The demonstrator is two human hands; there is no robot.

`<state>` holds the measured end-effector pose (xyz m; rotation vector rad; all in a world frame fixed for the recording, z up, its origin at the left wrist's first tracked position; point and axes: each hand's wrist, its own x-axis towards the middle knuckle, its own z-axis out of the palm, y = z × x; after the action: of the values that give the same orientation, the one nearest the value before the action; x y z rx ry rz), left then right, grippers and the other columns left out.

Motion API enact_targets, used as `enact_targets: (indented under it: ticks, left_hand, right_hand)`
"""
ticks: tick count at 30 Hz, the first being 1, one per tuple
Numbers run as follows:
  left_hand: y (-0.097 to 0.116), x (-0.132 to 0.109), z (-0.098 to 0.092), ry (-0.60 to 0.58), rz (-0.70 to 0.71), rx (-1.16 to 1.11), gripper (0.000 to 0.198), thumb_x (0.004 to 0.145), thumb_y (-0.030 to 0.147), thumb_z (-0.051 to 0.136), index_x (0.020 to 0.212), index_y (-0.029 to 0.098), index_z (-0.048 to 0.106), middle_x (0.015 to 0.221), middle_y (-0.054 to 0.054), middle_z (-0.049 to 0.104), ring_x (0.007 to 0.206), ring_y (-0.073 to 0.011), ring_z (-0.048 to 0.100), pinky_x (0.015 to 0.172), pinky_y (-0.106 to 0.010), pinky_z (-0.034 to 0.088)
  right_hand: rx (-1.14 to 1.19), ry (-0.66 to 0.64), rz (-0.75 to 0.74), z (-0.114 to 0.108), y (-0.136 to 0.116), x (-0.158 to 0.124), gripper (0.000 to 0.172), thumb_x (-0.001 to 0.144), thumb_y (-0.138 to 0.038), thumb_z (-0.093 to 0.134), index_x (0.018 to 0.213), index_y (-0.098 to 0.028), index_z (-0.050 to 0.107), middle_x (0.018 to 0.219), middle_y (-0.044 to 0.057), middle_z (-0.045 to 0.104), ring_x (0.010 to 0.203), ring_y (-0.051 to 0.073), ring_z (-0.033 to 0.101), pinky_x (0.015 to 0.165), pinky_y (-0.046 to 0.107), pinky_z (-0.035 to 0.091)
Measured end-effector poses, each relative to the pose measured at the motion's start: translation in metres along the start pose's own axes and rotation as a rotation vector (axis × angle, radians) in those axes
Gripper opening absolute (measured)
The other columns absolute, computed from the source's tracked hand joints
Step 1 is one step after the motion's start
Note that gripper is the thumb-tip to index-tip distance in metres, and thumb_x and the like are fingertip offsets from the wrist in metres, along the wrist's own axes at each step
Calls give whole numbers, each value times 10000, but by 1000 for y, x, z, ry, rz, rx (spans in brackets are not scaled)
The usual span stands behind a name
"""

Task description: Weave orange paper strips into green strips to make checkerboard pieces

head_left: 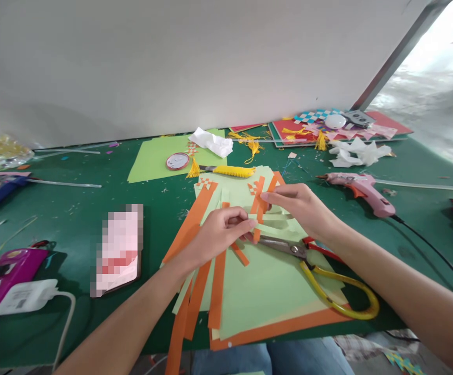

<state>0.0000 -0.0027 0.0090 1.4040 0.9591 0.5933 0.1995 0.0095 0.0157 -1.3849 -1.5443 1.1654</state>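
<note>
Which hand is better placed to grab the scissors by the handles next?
Right, I'd judge. The scissors lie with their handles toward the right hand; the left hand is nearer the blades. Both hands pinch paper strips, so the right would probably need to let go first.

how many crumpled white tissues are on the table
2: one tissue on the bright green paper, another tissue just beyond the pink glue gun. More could be hidden.

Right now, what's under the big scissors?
Light green paper shows around the scissors, and the blades seem to lie on it. The yellow handle reaches past the paper, over the green table. Anything hidden directly below the metal or handles can't be seen.
</note>
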Motion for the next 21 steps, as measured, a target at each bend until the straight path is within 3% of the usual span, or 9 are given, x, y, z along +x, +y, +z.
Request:
enact_targets:
  ticks: [4,10,17,21]
  left_hand:
    - [1,-1,0,-7,6,-11,266,867,398,616,755,162,566,760,-21,664,743,-186,716,731,-282,524]
    - [2,-1,0,12,11,-30,261,866,393,621,762,159,569,749,-17,666,732,-186,721,723,-279,528]
    - [-2,1,0,31,-3,-85,282,843,408,651,771,156,549,777,-46,712,721,-191,720,730,-307,557]
    - [-5,2,0,31,9,-93,297,851,437,629,777,160,548,787,-51,713,730,-195,719,734,-317,564]
  right_hand:
    - [109,66,27,0,-1,2,369,794,-485,646,590,-179,618,678,19,608,686,144,500,644,280,367]
    - [59,68,50,-1,0,2,398,801,-534,625,619,-180,634,677,8,609,660,134,513,603,271,361]
    - [-110,-73,12,-3,3,2,365,712,-523,714,611,-176,667,556,-29,525,508,92,397,491,266,272]
    - [-41,-125,6,-3,4,2,315,732,-503,708,674,-193,707,649,1,627,604,140,540,552,275,383]
